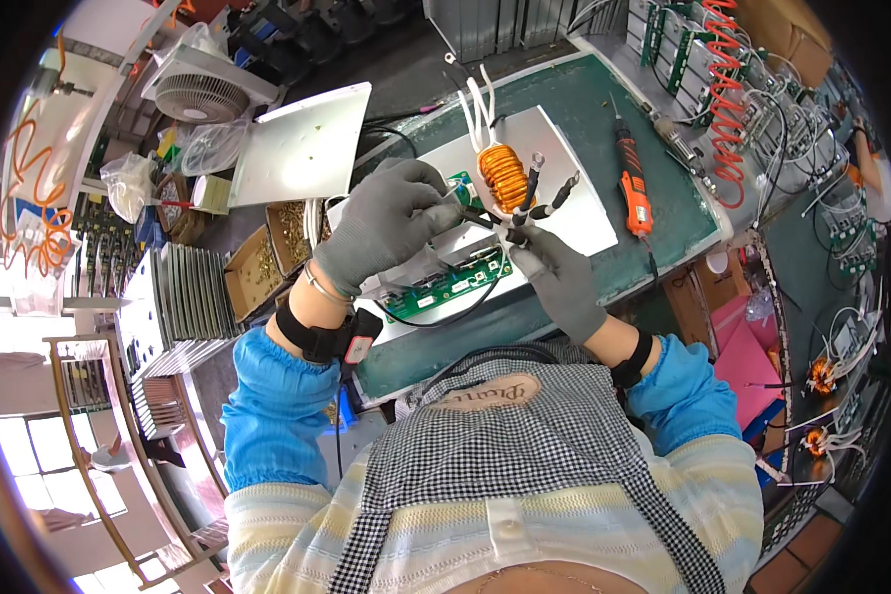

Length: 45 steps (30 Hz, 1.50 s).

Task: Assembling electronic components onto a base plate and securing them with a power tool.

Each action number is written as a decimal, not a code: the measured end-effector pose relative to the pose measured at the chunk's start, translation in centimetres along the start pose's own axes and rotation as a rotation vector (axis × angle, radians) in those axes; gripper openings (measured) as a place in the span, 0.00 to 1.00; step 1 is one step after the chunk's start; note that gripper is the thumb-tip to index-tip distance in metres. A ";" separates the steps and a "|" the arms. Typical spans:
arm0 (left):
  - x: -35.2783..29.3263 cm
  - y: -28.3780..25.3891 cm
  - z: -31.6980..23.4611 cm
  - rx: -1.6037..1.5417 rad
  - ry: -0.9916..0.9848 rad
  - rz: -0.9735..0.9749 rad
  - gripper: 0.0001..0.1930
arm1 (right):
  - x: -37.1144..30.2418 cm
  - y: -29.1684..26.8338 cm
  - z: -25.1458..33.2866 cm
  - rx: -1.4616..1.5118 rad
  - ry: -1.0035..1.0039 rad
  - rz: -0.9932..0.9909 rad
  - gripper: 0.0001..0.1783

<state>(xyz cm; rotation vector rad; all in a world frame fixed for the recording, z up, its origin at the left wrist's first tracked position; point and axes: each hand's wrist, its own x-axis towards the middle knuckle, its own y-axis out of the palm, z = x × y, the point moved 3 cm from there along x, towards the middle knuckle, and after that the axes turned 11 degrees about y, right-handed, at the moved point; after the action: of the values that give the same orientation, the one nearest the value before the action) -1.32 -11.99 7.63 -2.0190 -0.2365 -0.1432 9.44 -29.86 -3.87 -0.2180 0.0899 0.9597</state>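
green mat, metal plate, cluttered w/shop

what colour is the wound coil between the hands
Copper-orange, with white and black leads; the coil shows clearly in the head view.

Green mat over a workbench, dark floor beyond. Stacked metal plates and cardboard boxes of brass screws at left, beside a white fan. Bright windows low on the left, glaring daylight. Shelf of circuit boards and a red coiled hose at upper right.
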 end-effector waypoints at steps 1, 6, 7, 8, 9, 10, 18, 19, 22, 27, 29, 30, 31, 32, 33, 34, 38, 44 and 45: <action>-0.2 0.3 0.5 -0.014 -0.045 -0.002 0.09 | -0.1 0.2 0.2 0.002 0.001 -0.005 0.24; 0.7 1.1 1.1 0.043 -0.026 -0.052 0.10 | 0.0 1.4 -1.3 0.250 -0.019 -0.129 0.22; 1.3 1.3 1.0 0.057 -0.039 -0.056 0.11 | 0.1 1.5 -1.4 0.248 -0.017 -0.132 0.22; 2.0 1.5 0.8 0.054 -0.036 -0.055 0.11 | 0.2 1.6 -1.6 0.392 0.033 -0.131 0.20; 2.8 1.9 0.6 0.098 -0.081 -0.041 0.13 | 0.3 1.7 -1.8 0.535 0.084 -0.130 0.18; 3.2 2.1 0.5 0.144 -0.126 -0.028 0.14 | 0.4 1.7 -1.5 0.535 0.083 -0.132 0.18; 2.1 4.3 2.3 0.374 -0.126 0.266 0.17 | 1.4 1.7 -1.1 0.277 0.255 -0.219 0.17; 2.1 4.3 2.4 0.374 -0.128 0.262 0.17 | 1.6 1.7 -1.3 0.273 0.253 -0.216 0.17; 2.4 4.4 2.5 0.410 -0.055 0.248 0.16 | 1.9 1.4 -1.7 0.141 0.090 -0.271 0.19; 3.8 4.9 2.5 0.303 -0.471 0.426 0.17 | 2.2 1.0 -1.0 -0.202 -0.053 -0.391 0.19; 4.0 4.5 2.2 0.308 -0.448 0.459 0.16 | 2.5 1.1 -0.7 -0.224 0.011 -0.380 0.19; 4.0 4.4 2.2 0.313 -0.428 0.486 0.15 | 2.6 1.1 -0.5 -0.247 0.070 -0.365 0.18; 3.9 4.2 2.4 0.313 -0.422 0.491 0.15 | 2.8 1.0 -0.3 -0.245 0.075 -0.371 0.18; 3.9 4.0 2.4 0.378 -0.245 0.549 0.14 | 3.1 1.1 -0.3 -0.239 0.120 -0.322 0.17; 4.0 3.9 2.3 0.441 -0.064 0.602 0.13 | 3.3 1.1 -0.2 -0.232 0.166 -0.274 0.17; 4.0 3.9 2.8 0.426 -0.010 0.648 0.11 | 3.4 1.2 0.1 -0.282 0.200 -0.272 0.16; 3.6 3.5 2.6 0.440 0.183 0.581 0.10 | 3.5 1.5 -0.6 -0.282 0.186 -0.298 0.16; 2.1 3.9 4.1 0.310 0.391 0.414 0.06 | 3.2 1.9 -0.1 -0.303 0.237 -0.319 0.17; 2.1 3.9 4.2 0.312 0.396 0.408 0.06 | 3.4 1.6 -0.6 -0.307 0.233 -0.325 0.17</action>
<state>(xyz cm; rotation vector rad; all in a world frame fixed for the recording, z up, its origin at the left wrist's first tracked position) 1.63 -9.68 2.85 -1.6475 0.3810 -0.2279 10.07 -26.34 -5.23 -0.6090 0.1167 0.6174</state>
